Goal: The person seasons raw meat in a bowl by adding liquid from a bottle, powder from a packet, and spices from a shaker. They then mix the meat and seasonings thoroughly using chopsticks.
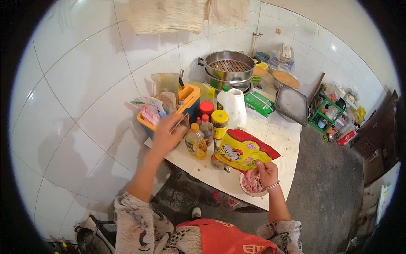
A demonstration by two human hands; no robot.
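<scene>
My right hand (pixel 267 172) is closed on the lower edge of a yellow and red seasoning packet (pixel 247 151) with a chicken picture. Just below the packet sits a bowl of pinkish raw meat (pixel 252 183), partly hidden by the packet and my hand. My left hand (pixel 168 132), slightly blurred, is at the front of an orange and blue caddy (pixel 191 94), fingers apart and nothing visible in them. Packets and a dark handle stick out of the caddy. Beside it stand a yellow-capped oil bottle (pixel 196 142), a dark sauce bottle (pixel 207 128) and a yellow-lidded jar (pixel 220 123).
Behind the jars are a red-lidded jar (pixel 206 108) and a white jug (pixel 234 106). A steel steamer pot (pixel 228 67) stands at the back. A green packet (pixel 259 103) and a dark square pan (pixel 292 105) lie on the right. The white table (pixel 277 163) ends above a grey floor.
</scene>
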